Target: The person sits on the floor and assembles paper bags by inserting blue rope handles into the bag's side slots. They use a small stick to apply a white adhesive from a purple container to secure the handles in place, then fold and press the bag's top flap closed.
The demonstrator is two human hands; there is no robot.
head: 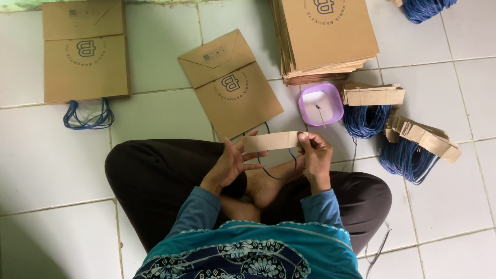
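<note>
— Between the two hands, what was held?

— A brown paper strip [270, 141], lying level above the crossed legs. The right hand [314, 157] pinched its right end between thumb and fingertips. The left hand [231, 163] had its fingers spread, the fingertips pressed against the strip's left end and the thumb up behind it.

— Anything attached to the strip?

— A blue cord [266, 168] hung from beneath it, looping down over the bare feet.

— And just beyond the hands?

— On the white tiled floor [155, 119], a flat brown paper bag [231, 82] lay tilted, its lower corner close to the left hand. Just right of it sat a purple square tub [321, 104] with a thin stick inside.

— Farther out?

— A stack of flat paper bags [328, 36] lay above the tub. To the right were two bundles of blue cord [366, 120], each with a bunch of brown paper strips [373, 95] resting on top. At far left lay another paper bag [85, 51], with blue cord handles [88, 118] sticking out below it.
</note>
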